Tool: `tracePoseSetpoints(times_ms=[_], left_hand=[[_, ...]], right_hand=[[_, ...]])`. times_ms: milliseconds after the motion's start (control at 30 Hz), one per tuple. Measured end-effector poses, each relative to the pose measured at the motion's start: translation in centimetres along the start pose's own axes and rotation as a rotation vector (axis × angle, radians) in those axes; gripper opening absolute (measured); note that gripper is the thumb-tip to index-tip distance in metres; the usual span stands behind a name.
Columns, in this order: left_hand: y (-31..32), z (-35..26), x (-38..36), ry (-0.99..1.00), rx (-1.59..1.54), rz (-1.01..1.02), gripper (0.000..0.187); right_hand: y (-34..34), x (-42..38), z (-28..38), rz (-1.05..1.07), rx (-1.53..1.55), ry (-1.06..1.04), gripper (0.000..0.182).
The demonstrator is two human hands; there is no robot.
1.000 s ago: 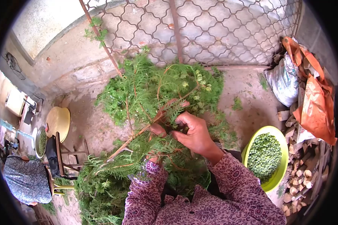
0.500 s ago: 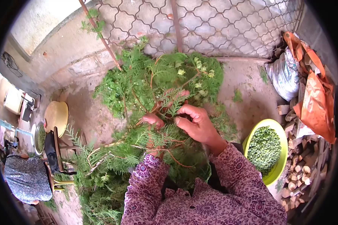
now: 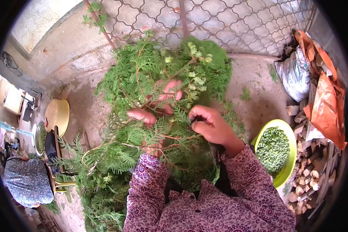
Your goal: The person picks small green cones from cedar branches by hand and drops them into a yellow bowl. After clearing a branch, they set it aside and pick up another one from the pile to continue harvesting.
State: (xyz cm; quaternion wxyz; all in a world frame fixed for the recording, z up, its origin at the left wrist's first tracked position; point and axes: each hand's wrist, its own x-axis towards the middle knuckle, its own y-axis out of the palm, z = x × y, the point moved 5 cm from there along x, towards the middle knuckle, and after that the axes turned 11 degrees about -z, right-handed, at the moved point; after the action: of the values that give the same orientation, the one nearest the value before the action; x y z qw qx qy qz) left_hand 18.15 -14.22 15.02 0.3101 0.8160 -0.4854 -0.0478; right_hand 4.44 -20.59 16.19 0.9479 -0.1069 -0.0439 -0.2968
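Observation:
My left hand (image 3: 144, 115) is wrapped round a leafy evergreen branch (image 3: 137, 135), and sprays of foliage cover parts of its palm and fingers. Pale green cones (image 3: 198, 80) stand out on the twigs just beyond that hand. To its right, my right hand (image 3: 210, 125) is closed in a pinch beside the branch. Something small and dark shows at those fingertips, too small to name. A large heap of cut evergreen branches (image 3: 216, 73) lies beyond both hands, and more branches (image 3: 104, 205) are piled at lower left.
At right stands a yellow-green basin (image 3: 293, 154) holding many green cones. Split firewood (image 3: 307, 178), an orange sack (image 3: 324, 110) and a white sack (image 3: 295, 73) line the right wall. A metal lattice (image 3: 228, 27) leans at the back. Another person (image 3: 29, 181) sits at left near a tan basin (image 3: 58, 118).
My right hand has drawn slightly right, away from the left hand, and stays pinched. The held branch has shifted a little left, showing more cones.

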Motion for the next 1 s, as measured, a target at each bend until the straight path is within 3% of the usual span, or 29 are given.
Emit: tracePoseSetpoints(times_ms=[33,67,100,167,233,333,467,533,567,633,700,767,833,1000], left_hand=[[0.0,-0.4,-0.3,0.048,-0.098,-0.153,0.109],[-1.1,-1.1,0.2,-0.002,0.095,0.003,0.112],[-0.4,-1.2,0.0,-0.002,0.095,0.001,0.112],[0.5,-1.6,-0.3,0.081,-0.291,-0.276,0.112],[-0.4,-0.2,0.1,0.096,-0.350,-0.300,0.112],[-0.6,0.2,0.2,0.095,-0.373,-0.256,0.115],[0.5,-0.7,-0.1,0.012,-0.204,-0.252,0.119],[0.3,-0.5,-0.1,-0.006,-0.199,-0.265,0.120],[0.1,-0.4,0.0,-0.002,-0.212,-0.241,0.119],[-0.1,0.1,0.2,0.002,-0.225,-0.215,0.119],[-0.3,0.5,0.3,0.046,-0.215,-0.244,0.118],[0.1,0.4,0.2,0.038,-0.214,-0.238,0.118],[0.0,0.7,0.2,0.025,-0.210,-0.226,0.117],[1.2,1.4,0.1,0.010,-0.119,-0.084,0.114]], right_hand=[[-0.1,0.1,-0.3,-0.006,0.084,0.049,0.010],[-0.2,0.2,-0.6,-0.012,0.169,0.097,0.014],[0.0,0.1,-0.5,-0.011,0.170,0.097,0.014],[1.2,-0.2,0.6,0.133,0.108,-0.125,0.020],[2.0,-0.8,0.8,0.211,0.070,-0.048,0.023],[2.4,-1.0,1.4,0.177,-0.205,-0.411,0.022],[1.2,-0.9,1.6,0.351,-0.322,-0.217,0.028],[0.5,-0.9,1.8,0.295,-0.153,-0.007,0.030],[0.7,-0.9,1.4,0.293,-0.153,-0.008,0.030],[-0.6,-0.3,1.9,-0.142,-0.140,-0.198,0.032],[-0.9,-0.2,2.3,-0.194,-0.101,-0.257,0.033],[-1.6,-0.5,3.6,-0.447,-0.143,-0.468,0.032],[-2.3,-0.6,3.7,-0.435,-0.148,-0.381,0.032],[-3.4,-0.7,4.7,-0.558,-0.322,-0.547,0.018]])
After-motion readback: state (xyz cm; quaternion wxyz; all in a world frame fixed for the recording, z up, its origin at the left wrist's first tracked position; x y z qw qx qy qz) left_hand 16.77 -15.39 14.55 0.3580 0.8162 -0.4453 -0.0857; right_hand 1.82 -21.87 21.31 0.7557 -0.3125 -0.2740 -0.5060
